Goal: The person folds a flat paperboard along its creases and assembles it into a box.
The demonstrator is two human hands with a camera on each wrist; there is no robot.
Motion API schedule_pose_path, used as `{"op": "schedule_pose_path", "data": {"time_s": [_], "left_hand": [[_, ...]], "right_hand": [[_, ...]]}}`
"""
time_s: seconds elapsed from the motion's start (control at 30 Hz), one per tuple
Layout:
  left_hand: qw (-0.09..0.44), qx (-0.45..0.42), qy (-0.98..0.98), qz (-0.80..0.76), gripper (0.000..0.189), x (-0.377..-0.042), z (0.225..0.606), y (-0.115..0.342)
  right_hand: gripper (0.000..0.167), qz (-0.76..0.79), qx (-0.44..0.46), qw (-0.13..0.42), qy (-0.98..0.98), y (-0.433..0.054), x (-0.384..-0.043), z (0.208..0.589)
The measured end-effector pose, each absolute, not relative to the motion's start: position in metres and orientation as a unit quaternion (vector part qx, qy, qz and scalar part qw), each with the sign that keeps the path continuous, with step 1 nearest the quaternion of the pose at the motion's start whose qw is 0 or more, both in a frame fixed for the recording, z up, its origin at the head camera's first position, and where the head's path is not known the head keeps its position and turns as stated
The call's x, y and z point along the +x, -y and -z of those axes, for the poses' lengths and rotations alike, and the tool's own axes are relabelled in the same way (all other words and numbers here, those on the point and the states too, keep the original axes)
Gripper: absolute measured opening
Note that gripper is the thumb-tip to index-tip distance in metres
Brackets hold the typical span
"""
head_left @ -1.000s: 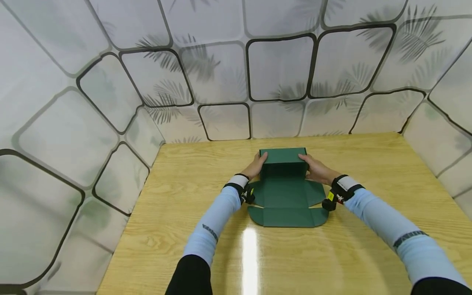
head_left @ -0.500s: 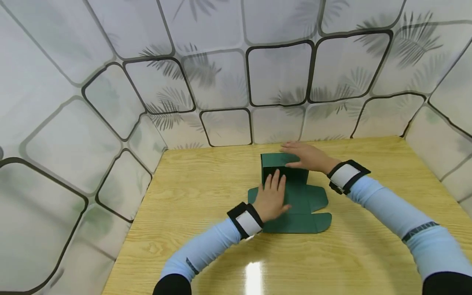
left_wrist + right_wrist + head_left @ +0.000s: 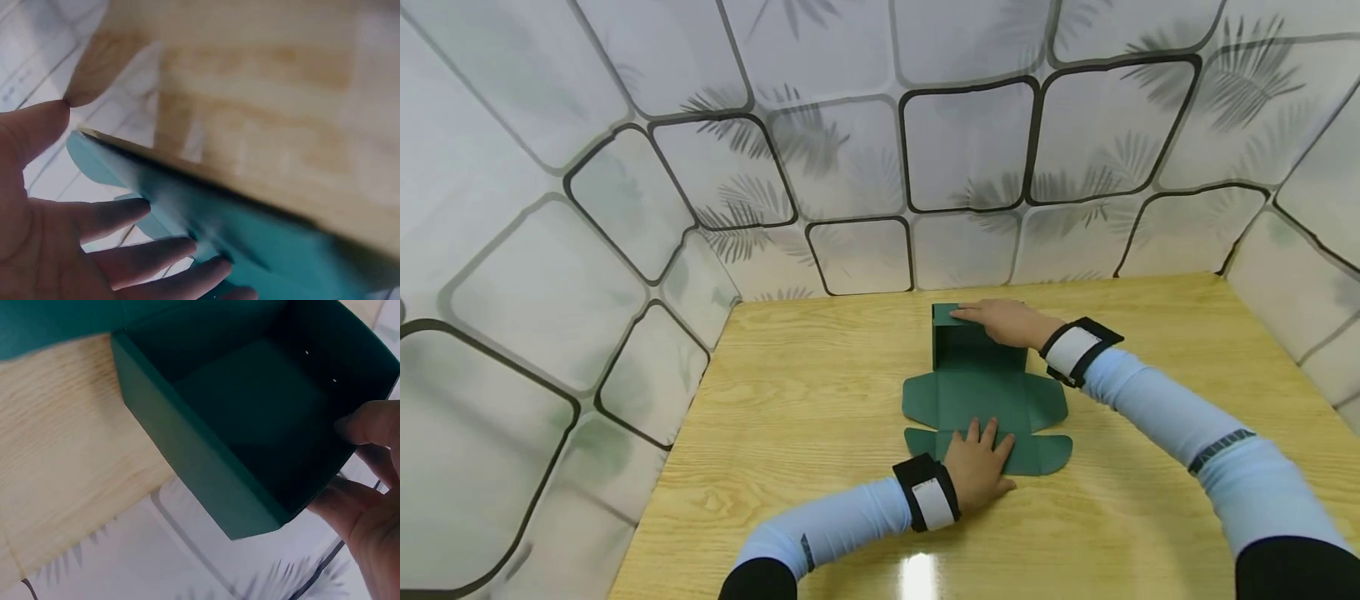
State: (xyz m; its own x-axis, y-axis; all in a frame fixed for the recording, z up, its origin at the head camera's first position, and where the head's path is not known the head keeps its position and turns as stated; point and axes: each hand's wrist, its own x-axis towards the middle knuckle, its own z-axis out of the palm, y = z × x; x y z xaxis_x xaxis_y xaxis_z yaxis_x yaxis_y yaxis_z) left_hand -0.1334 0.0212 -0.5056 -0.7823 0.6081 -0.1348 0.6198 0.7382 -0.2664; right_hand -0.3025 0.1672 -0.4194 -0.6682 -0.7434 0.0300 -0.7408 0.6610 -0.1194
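A dark green cardboard mailer box (image 3: 947, 350) stands on its side at the table's back, its opening facing me. Its lid (image 3: 981, 396) lies unfolded toward me, with side flaps spread out. My right hand (image 3: 1009, 323) holds the upper wall of the box; in the right wrist view the thumb (image 3: 369, 422) is inside and the fingers are behind that wall. My left hand (image 3: 976, 473) has its fingers spread and fairly straight, touching the lid's front flap (image 3: 1026, 454). In the left wrist view the fingertips meet the green flap (image 3: 275, 250) near its edge.
The box stands on a light wood table (image 3: 805, 400). A pale curtain (image 3: 850, 167) with dark rounded outlines and leaf prints rises behind and at both sides. The table's back edge runs close behind the box.
My left hand has left the box's side and come down to the lid's front flap. The right hand has shifted from the right corner onto the top wall. The box stays about where it was.
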Motion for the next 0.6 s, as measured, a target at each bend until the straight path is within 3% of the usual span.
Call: {"op": "schedule_pose_path", "data": {"time_s": [0.3, 0.47, 0.6], "left_hand": [[-0.016, 0.382, -0.905, 0.189, 0.077, -0.133, 0.488, -0.006], [-0.091, 0.396, -0.889, 0.211, 0.053, -0.131, 0.479, 0.011], [-0.083, 0.384, -0.898, 0.197, 0.049, -0.137, 0.469, 0.024]], "right_hand": [[0.053, 0.156, -0.388, 0.081, -0.905, -0.184, -0.324, 0.411], [0.067, 0.184, -0.365, 0.104, -0.906, -0.202, -0.332, 0.425], [0.066, 0.163, -0.345, 0.117, -0.917, -0.221, -0.334, 0.446]]}}
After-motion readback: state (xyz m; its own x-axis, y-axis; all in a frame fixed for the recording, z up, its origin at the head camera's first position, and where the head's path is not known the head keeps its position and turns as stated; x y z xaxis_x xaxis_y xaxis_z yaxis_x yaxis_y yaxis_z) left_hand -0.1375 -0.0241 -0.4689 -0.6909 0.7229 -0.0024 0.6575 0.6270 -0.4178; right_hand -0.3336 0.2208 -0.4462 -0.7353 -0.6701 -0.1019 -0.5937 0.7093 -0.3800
